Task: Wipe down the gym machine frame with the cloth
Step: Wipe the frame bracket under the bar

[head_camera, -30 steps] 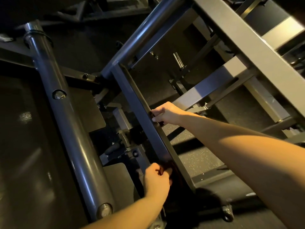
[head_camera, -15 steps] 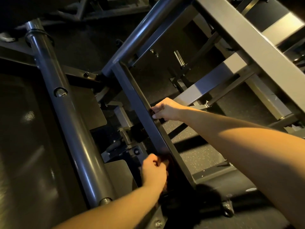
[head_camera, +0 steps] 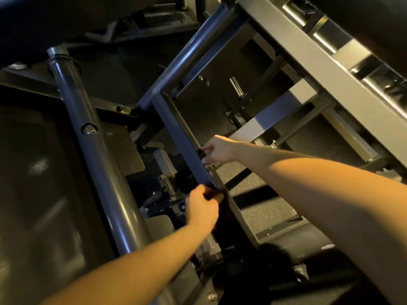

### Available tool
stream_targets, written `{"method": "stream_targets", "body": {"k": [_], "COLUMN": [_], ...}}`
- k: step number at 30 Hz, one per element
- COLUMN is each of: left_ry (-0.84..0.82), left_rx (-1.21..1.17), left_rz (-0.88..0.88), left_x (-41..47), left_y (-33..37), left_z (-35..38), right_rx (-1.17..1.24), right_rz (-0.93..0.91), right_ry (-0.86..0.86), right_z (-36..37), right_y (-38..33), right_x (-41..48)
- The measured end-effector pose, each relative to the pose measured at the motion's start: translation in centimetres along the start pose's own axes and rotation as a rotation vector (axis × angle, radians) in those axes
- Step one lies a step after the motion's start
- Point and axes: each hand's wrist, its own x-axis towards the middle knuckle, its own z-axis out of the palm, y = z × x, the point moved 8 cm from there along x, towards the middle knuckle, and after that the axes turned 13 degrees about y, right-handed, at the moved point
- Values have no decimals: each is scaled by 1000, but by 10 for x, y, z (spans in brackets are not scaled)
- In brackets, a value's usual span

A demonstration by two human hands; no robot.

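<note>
At the middle of the view, on the lower stretch of a slanted flat frame bar, a dark cloth is bunched against the metal. It is so dark that its edges blend into the shadow beneath. The left hand holds it there, fingers curled tight around the bunched fabric and pressing it onto the bar's near face. The hand is slightly blurred.

Higher on the same bar, the right hand grips the far edge: its fingers are bent over that edge and the thumb sits on the near side, so the bar is clamped between them. The two hands are near each other, with a bare length of bar between.

Left of the bar runs a thick round tube, glossy and tilted, with a bolt head set in it. Behind the right hand a bright square beam crosses, and above that a chrome peg stands out. A wide grey beam slants across the upper right. Speckled rubber floor shows through the frame under the right forearm.
</note>
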Motion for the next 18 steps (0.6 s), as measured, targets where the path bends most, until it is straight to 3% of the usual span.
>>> {"method": "stream_targets", "body": {"k": [3, 7, 10, 14, 18], "left_ry": [16, -58, -63, -81, 17], "left_rx": [-17, 380, 520, 430, 328], "left_rz": [22, 135, 231, 215, 220], "left_x": [5, -28, -25, -11, -14], "left_y": [10, -9, 13, 45, 84], "left_z": [7, 34, 26, -22, -85], "right_rx": [12, -67, -121, -96, -10], "right_rz": [13, -51, -69, -67, -58], "right_ry": [-11, 72, 99, 203, 244], "right_z": [-3, -23, -48, -89, -109], "right_y": [0, -22, -46, -77, -104], "right_x": [-4, -12, -24, -51, -101]}}
